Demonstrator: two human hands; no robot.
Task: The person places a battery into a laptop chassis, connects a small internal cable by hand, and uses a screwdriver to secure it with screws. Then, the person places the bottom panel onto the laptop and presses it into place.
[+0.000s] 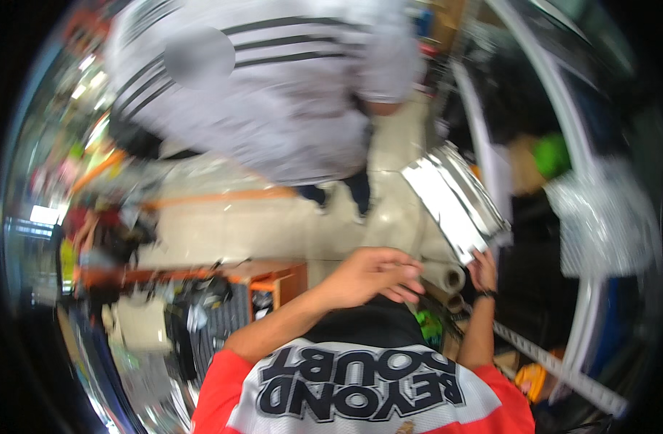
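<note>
My empty left hand [378, 278] is in front of my waist, its fingers loosely bent and a little apart. Out to my right, beside the pale rolls [444, 276], my right hand [482, 272] meets the near end of the silver case [451, 210], though I cannot tell whether it grips; the case slants away from me, and beyond stands a person [288, 123] in a striped shirt.
</note>
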